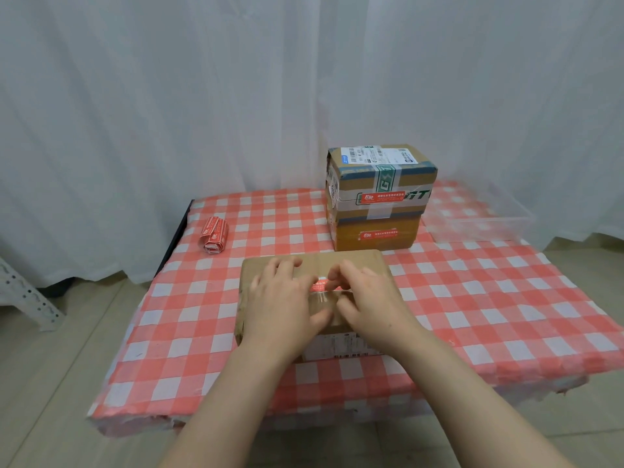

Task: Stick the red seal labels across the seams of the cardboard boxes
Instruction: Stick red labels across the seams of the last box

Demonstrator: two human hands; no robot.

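Left hand (283, 292) lies flat, fingers spread, on the near cardboard box (266, 265), touching the red seal label (320, 284) on its top, whose right end the right hand (369, 295) pinches with curled fingers.

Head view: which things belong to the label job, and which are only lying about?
Belong to the job: near cardboard box; red seal label on it; left hand; right hand; folded label strip; two stacked boxes, each already labelled.
Lying about: clear plastic tray; white metal rack.
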